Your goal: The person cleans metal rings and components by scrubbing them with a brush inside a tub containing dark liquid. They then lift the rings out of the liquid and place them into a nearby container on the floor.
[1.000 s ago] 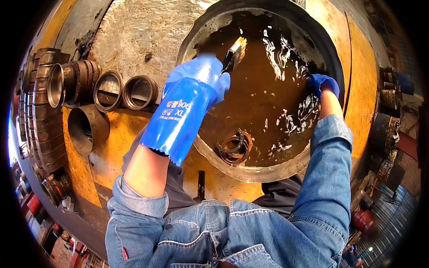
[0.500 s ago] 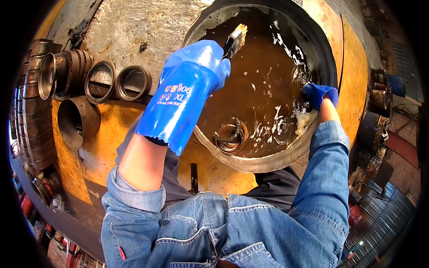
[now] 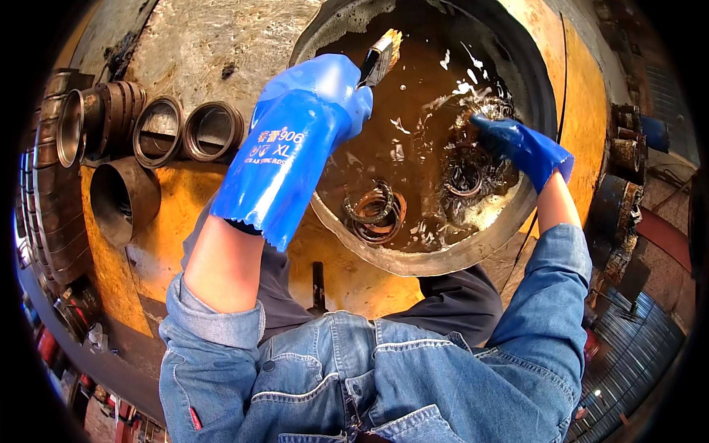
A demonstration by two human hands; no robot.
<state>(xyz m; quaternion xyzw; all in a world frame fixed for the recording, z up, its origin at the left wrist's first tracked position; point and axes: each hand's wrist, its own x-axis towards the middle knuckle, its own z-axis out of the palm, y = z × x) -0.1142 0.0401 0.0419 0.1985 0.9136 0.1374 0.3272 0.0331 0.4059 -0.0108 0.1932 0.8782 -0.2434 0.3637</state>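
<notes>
My left hand [image 3: 325, 85], in a blue rubber glove, is closed around the dark handle of a paintbrush [image 3: 380, 55]. Its pale bristles point up and away over a round tub [image 3: 369, 258] of brown liquid. At the right side of the tub, my right hand [image 3: 517, 144] wears a wet blue glove and is at the liquid's surface amid splashes. Glare and dark liquid hide what its fingers do. Just below that hand, a metal ring [image 3: 465, 181] shows at the surface. Several more rings [image 3: 377, 214] lie partly sunk near the tub's near left edge.
Left of the tub, a row of metal rings [image 3: 214, 133] and a wide metal sleeve [image 3: 125, 199] stand on the yellow, worn surface. Stacked cylindrical parts [image 3: 55, 184] line the far left. Greasy metal parts [image 3: 617, 214] stand along the right, beyond the tub.
My right hand has come up out of the liquid at the tub's right side, stirring splashes, and a ring now shows below it. My left hand with the paintbrush has shifted slightly up and left.
</notes>
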